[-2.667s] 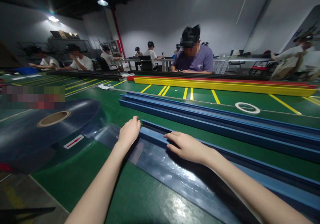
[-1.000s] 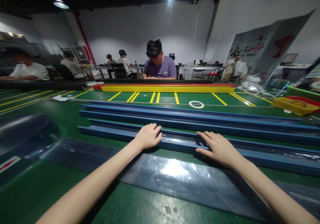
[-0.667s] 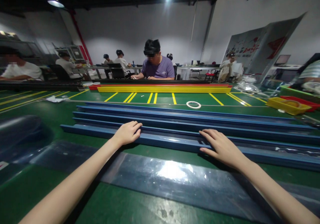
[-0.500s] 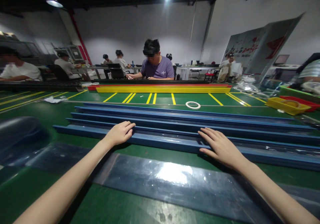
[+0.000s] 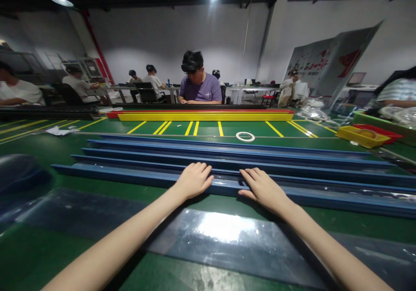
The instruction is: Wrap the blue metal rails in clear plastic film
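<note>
Several long blue channel strips lie side by side across the green table. My left hand rests over the nearest blue strip, fingers bent over its far wall and thumb at the near side. A short distance to the right, my right hand lies on the same strip with its fingers spread and thumb apart. Neither hand is lifted clear of the strip. A clear plastic sheet lies flat on the table, nearer to me and partly under my forearms.
A white ring lies beyond the strips. Farther back are a yellow strip and red strip, with a person seated behind. Yellow tray and red tray stand at right; rolled clear plastic is at left.
My left hand has slid right along the nearest strip, closer to my right hand. The right hand has shifted slightly left in view, as has the whole scene.
</note>
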The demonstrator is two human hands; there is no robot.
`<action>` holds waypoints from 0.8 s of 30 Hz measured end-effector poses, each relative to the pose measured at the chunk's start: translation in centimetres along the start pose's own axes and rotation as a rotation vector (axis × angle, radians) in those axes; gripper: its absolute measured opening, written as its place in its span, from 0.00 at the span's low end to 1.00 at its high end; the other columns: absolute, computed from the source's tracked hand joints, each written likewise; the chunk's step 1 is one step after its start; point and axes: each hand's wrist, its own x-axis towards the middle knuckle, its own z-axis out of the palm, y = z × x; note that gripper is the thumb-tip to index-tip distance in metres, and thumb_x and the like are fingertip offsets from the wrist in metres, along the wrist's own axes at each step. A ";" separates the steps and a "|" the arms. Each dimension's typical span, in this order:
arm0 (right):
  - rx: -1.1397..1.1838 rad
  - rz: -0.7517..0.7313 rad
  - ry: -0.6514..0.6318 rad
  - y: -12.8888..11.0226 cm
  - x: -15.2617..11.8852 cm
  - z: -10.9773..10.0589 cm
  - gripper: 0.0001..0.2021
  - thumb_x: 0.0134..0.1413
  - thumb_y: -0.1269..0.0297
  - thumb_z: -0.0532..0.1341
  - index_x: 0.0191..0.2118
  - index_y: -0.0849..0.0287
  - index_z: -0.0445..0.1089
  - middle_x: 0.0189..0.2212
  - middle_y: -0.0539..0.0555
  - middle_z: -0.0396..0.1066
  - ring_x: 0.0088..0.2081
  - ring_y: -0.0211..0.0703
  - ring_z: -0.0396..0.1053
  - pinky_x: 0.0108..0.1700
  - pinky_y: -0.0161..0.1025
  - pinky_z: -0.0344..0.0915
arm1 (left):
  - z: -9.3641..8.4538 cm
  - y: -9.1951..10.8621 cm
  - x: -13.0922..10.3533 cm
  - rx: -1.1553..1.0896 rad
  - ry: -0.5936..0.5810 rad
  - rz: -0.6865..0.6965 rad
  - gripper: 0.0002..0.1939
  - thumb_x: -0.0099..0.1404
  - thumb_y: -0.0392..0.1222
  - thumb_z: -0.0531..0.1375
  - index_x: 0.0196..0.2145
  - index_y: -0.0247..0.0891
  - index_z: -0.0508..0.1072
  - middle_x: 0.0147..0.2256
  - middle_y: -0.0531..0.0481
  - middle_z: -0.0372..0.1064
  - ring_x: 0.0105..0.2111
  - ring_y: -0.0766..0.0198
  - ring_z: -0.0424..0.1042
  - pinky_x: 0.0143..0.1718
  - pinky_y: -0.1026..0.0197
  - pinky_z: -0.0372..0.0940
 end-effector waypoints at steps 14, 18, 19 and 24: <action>0.057 -0.033 0.074 0.2 0.2 0.4 0.28 0.54 0.49 0.47 0.54 0.64 0.57 0.49 0.61 0.61 0.50 0.50 0.57 0.50 0.46 0.56 | 1.5 2.2 1.8 0.001 0.158 -0.037 0.15 0.62 0.41 0.45 0.36 0.33 0.68 0.28 0.45 0.66 0.31 0.60 0.65 0.34 0.59 0.61; 0.025 -0.026 0.067 0.8 0.2 0.6 0.28 0.55 0.49 0.45 0.56 0.62 0.54 0.55 0.59 0.55 0.57 0.50 0.47 0.56 0.48 0.49 | 2.0 0.5 0.9 0.040 0.257 0.006 0.15 0.61 0.39 0.45 0.35 0.33 0.69 0.33 0.43 0.67 0.34 0.59 0.65 0.36 0.58 0.60; 0.026 -0.023 0.056 0.9 0.3 0.7 0.28 0.55 0.49 0.44 0.57 0.61 0.53 0.56 0.59 0.53 0.58 0.50 0.45 0.56 0.48 0.48 | 2.1 -0.1 0.5 0.060 0.285 0.027 0.15 0.61 0.38 0.45 0.36 0.33 0.69 0.35 0.42 0.67 0.36 0.58 0.65 0.37 0.58 0.60; 0.070 0.022 0.002 1.3 1.0 1.1 0.31 0.54 0.46 0.42 0.58 0.59 0.50 0.58 0.58 0.50 0.59 0.50 0.42 0.58 0.49 0.43 | 1.9 -2.5 -0.6 0.113 0.328 -0.057 0.18 0.59 0.41 0.48 0.44 0.33 0.67 0.43 0.40 0.66 0.45 0.54 0.62 0.43 0.52 0.56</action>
